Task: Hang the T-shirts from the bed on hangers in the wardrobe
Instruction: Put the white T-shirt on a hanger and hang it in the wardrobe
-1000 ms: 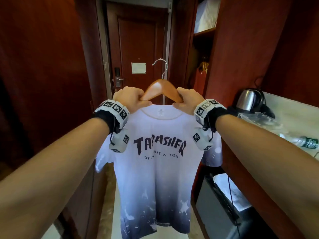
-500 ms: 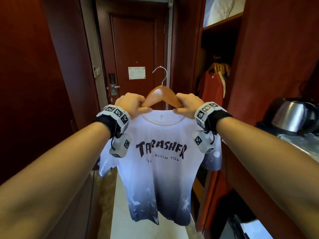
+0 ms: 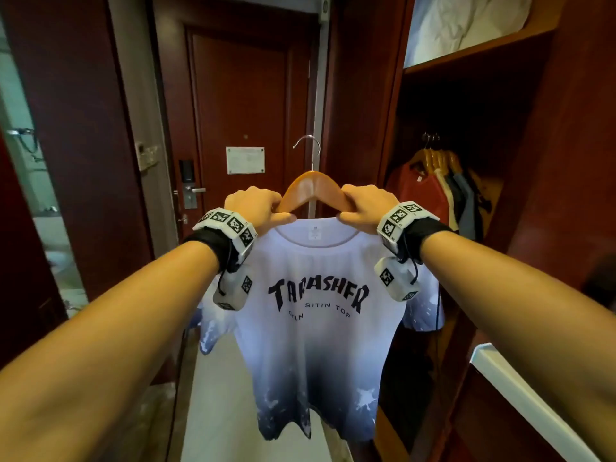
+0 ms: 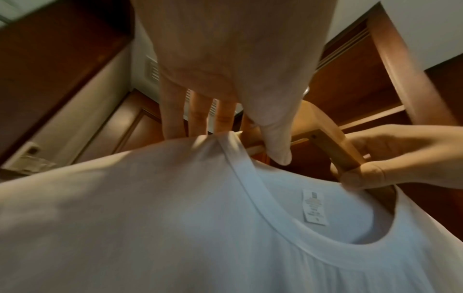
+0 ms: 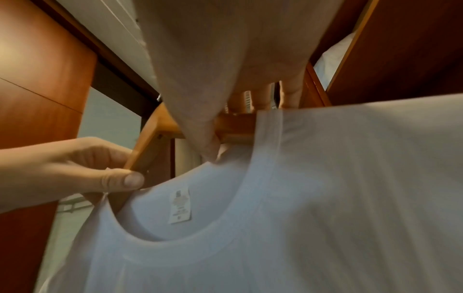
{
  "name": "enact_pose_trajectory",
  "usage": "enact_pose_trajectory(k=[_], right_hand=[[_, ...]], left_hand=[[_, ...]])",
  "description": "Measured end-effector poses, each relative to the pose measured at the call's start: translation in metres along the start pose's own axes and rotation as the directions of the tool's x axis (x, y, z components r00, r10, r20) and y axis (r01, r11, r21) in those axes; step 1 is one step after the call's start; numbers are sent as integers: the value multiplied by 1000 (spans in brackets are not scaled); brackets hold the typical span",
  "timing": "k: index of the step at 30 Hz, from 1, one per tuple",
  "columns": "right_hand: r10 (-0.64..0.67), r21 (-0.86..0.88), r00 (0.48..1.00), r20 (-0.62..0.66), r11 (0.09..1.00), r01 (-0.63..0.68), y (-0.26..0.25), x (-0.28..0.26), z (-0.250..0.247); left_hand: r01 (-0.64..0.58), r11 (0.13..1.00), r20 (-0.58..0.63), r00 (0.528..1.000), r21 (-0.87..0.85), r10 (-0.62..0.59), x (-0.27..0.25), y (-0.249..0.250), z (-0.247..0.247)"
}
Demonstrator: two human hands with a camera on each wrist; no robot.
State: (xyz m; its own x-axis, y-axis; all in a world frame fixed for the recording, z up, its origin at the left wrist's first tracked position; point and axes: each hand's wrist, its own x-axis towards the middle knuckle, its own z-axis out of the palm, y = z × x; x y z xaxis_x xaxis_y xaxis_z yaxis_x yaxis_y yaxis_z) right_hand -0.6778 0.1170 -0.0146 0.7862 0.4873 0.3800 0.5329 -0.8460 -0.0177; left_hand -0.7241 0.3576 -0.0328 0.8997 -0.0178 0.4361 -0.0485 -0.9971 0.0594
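T-shirt (image 3: pixel 316 315), count 1, white fading to dark hem, hangs on 1 wooden hanger (image 3: pixel 313 191) held in front of the open wardrobe (image 3: pixel 566 161). Left hand (image 3: pixel 255 208) and right hand (image 3: pixel 365 205) each grip one hanger shoulder, fingers curled. Several hung garments (image 3: pixel 440 191) inside; exact count unclear.
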Motion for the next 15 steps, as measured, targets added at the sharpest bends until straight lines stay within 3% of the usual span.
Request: enact_pose_trajectory(k=[5,10,15], right_hand=[[160,33,987,-33,987,-159,24,62,25],[352,60,934,-67,936,-348,53,99,41],[490,19,865,-110,871,-491,92,107,48]], left_hand=[[-91,995,-18,996,-32,91,86,-13,41],[-227,967,30,972,-113,232,167,-7,73],[-355,924,-6,934,-140,358,224,25,101]])
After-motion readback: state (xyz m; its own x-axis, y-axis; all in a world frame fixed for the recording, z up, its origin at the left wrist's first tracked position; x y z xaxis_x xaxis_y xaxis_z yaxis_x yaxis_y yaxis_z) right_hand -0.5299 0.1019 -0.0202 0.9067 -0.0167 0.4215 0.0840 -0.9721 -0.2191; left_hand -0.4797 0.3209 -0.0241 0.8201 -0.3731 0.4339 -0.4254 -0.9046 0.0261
